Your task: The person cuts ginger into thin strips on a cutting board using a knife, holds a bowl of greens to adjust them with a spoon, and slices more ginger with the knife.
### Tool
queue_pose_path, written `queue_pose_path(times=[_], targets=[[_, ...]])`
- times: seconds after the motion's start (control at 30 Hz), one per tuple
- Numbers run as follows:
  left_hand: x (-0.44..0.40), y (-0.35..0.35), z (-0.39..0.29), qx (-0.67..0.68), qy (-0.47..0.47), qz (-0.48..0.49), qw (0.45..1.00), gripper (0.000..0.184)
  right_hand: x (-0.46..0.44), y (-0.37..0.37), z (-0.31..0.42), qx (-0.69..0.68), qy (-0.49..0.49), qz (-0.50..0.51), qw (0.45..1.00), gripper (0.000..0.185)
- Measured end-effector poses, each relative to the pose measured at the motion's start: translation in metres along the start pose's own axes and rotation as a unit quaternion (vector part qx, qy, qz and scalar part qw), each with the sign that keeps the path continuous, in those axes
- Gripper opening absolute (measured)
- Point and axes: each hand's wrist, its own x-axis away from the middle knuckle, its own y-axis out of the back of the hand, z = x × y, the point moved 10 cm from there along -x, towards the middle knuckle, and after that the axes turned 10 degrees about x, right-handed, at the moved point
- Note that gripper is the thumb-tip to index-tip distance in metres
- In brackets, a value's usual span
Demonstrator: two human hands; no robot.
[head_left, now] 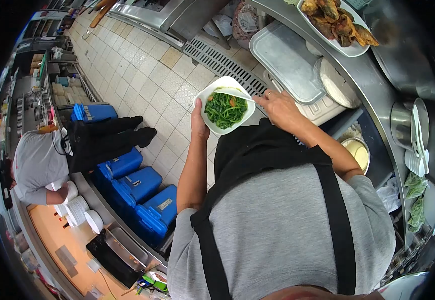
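Observation:
My left hand (pixel 200 120) is closed on the rim and side of a white bowl (pixel 207 94), held out in front of my apron. Inside lie cooked leafy greens (pixel 225 111) with a few orange bits. A white spoon (pixel 235 93) rests with its bowl end over the far part of the greens. Its handle runs to my right hand (pixel 276 107), whose fingers pinch the end. A ring shows on one finger of that hand.
To the right, a steel counter (pixel 322 45) carries a plate of fried fish (pixel 342 27) and a steel pot (pixel 402 122). Blue bins (pixel 137 185) line the left side. A co-worker (pixel 42 155) stands there by stacked white bowls (pixel 77 210). A drain grate (pixel 227 65) crosses the tiled floor.

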Motion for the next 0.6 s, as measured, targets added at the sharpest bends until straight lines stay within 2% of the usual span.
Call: queue_pose_path(times=[0.3, 0.6], targets=[[-0.090, -0.008, -0.019, -0.132, 0.029, -0.030, 0.990, 0.060, -0.062, -0.061, -0.032, -0.113, -0.090, 0.074, 0.987, 0.045], [-0.162, -0.003, -0.022, -0.229, 0.093, -0.048, 0.968, 0.063, -0.107, -0.101, -0.047, -0.121, -0.118, 0.074, 0.983, 0.042]])
